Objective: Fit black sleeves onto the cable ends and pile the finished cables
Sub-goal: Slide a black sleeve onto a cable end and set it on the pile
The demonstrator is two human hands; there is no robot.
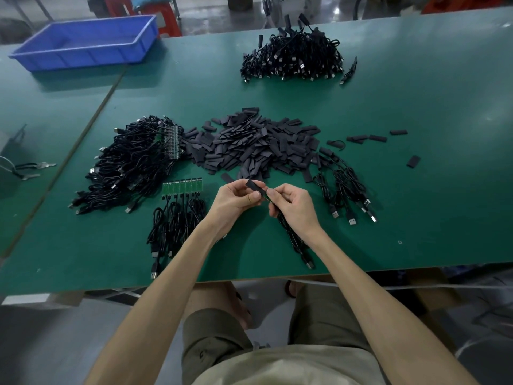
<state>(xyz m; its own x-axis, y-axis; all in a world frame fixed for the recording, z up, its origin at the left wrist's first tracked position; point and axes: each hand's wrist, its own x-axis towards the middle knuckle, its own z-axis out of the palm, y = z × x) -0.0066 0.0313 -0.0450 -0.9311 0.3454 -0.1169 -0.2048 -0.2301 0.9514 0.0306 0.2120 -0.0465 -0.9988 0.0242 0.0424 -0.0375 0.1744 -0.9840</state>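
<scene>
Holding one black sleeve [256, 187] just above the green worktop [416, 190], the left hand [236, 200] has its grip pinched on the sleeve's near end, thumb on top. The far end points toward the right hand [294, 207]. The right grip is curled round a cable [294, 240] just behind its small green circuit board [267, 196], which meets the sleeve's mouth. Whether the board has entered yet cannot be told.

The sleeve looks feather-light, thin-walled and pressed flat, so it probably buckles easily. Squeezing its flat faces would likely close the mouth, whereas pinching the two edges should bow it open. The cable is limp and trails down to its USB plug [309, 263] on the worktop, so it gives no push from far back. The best hold is probably right at the stiff board, by its edges, since the parts on it may be delicate.

A heap of loose sleeves [249, 145] lies just beyond the hands. Sleeved cables [344, 184] lie to the right, and a row of bare boards [181, 187] to the left.
</scene>
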